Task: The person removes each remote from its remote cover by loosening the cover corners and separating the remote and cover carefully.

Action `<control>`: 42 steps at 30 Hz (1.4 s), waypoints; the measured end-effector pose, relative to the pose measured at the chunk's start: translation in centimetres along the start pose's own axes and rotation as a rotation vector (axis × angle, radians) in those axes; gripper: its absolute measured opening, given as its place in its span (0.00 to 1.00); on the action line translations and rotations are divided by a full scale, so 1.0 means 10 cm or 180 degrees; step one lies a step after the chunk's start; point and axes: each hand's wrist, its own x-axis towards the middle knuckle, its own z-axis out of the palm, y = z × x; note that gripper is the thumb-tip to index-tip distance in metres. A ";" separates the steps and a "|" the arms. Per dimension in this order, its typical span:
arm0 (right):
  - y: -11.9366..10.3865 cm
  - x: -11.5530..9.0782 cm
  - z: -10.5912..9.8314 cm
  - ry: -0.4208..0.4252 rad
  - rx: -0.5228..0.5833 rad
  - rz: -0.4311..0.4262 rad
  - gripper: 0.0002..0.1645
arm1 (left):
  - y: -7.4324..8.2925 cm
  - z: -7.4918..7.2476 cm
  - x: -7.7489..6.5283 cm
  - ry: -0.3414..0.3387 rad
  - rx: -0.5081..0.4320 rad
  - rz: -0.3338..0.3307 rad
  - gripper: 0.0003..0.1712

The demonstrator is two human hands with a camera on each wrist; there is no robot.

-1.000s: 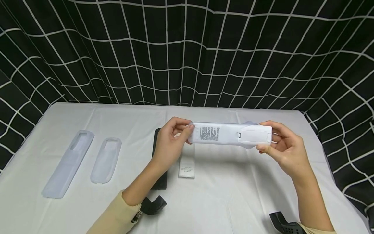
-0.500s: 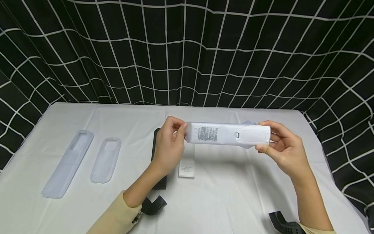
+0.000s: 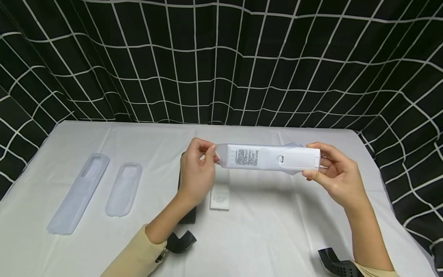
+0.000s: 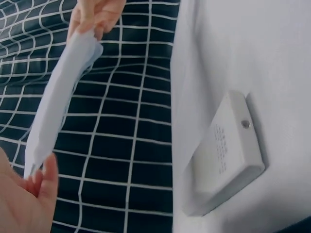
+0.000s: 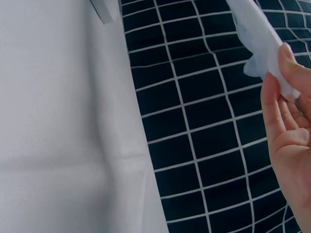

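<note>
A white remote control point(image 3: 299, 159) is held level above the table, its back with printed text and battery cover facing up. A translucent silicone cover point(image 3: 224, 156) wraps most of it, its edge flared near the right end. My left hand point(image 3: 200, 169) pinches the cover's left tip between thumb and fingers. With thumb below and fingers above, my right hand point(image 3: 337, 175) grips the bare right end of the remote. In the left wrist view the remote slants between both hands, and in the right wrist view the cover's loose edge point(image 5: 252, 65) sticks out near the right fingertips.
Two more translucent covers, a long one point(image 3: 79, 194) and a short one point(image 3: 124, 188), lie at the left on the white cloth point(image 3: 263, 238). A white printed device point(image 3: 219, 198) and a black long object point(image 3: 188, 215) lie partly hidden under the hands. A black grid curtain point(image 3: 221, 61) hangs behind.
My left hand has shifted left from the remote's end, drawing the cover's tip out past it. The right hand and the remote have barely moved.
</note>
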 end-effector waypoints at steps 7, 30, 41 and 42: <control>-0.01 0.01 -0.05 -0.0113 0.0034 -0.0039 0.36 | 0.00 0.03 -0.01 -0.0288 -0.0092 0.0067 0.06; 0.02 0.01 0.11 -0.0090 0.0260 -0.0127 0.35 | 0.00 -0.01 -0.01 -0.0066 -0.0454 0.0193 0.11; 0.01 0.00 0.09 -0.0002 0.0110 -0.0067 0.35 | 0.01 -0.03 0.00 0.0008 -0.0302 0.0121 0.11; 0.01 0.00 0.09 -0.0003 0.0113 -0.0067 0.35 | 0.01 -0.03 0.00 0.0016 -0.0316 0.0105 0.11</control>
